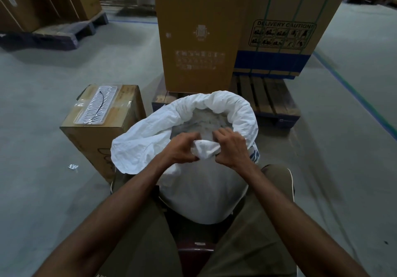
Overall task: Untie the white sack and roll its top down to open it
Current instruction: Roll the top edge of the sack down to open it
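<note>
Sack (202,192) stands between your knees, steadied; both hands (182,149) (231,148) pinch its near rim (207,148) in curled fingers, rolling it down.

We see a dim, flat-lit warehouse scene with a soft shadow under the pallet (53,33) at ten o'clock, the white sack (199,190) brightest at centre, motion blur toward twelve o'clock, and wide-angle bending at the edges.
</note>
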Demonstrator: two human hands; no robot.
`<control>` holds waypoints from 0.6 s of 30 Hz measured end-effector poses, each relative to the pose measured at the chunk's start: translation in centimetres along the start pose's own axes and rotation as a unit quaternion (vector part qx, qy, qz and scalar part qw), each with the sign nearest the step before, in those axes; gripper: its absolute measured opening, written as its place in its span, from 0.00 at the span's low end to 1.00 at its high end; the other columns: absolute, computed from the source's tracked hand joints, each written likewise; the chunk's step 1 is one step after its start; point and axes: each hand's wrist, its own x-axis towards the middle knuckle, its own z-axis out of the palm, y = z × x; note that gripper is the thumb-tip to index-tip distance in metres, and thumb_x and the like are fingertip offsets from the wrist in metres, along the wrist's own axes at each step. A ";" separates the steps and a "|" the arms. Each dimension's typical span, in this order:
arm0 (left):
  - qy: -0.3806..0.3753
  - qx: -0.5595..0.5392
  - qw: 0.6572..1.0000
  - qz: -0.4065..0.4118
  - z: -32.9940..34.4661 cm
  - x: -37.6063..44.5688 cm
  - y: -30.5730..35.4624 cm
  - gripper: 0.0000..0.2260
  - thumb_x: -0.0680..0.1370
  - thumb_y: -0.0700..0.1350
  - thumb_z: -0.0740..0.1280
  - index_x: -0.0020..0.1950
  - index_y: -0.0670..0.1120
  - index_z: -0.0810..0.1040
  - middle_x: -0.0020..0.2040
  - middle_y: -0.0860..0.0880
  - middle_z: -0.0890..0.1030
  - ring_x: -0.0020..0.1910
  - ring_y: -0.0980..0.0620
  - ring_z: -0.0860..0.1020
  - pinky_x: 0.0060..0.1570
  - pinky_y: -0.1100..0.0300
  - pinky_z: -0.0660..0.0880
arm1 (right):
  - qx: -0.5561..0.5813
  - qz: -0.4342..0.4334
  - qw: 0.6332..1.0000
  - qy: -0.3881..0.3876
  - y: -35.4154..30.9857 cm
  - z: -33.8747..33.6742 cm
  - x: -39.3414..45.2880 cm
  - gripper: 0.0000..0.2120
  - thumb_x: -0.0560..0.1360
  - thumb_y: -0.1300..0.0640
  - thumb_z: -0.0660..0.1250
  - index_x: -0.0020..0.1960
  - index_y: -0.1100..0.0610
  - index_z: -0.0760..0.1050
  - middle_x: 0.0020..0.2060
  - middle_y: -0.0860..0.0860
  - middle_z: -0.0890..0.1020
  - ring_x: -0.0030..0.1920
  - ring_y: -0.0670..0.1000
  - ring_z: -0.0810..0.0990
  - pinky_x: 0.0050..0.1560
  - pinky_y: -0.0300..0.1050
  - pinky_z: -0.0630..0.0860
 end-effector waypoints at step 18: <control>-0.126 0.164 0.970 -0.129 -3.7 -6.3 -5.3 0.30 0.71 0.54 0.76 0.71 0.50 0.73 0.56 0.45 0.83 0.53 0.43 0.80 0.51 0.49 0.78 | -0.006 0.059 0.998 -0.035 -3.0 1.4 1.3 0.17 0.59 0.47 0.72 0.43 0.52 0.73 0.40 0.48 0.79 0.42 0.56 0.81 0.44 0.50 0.75</control>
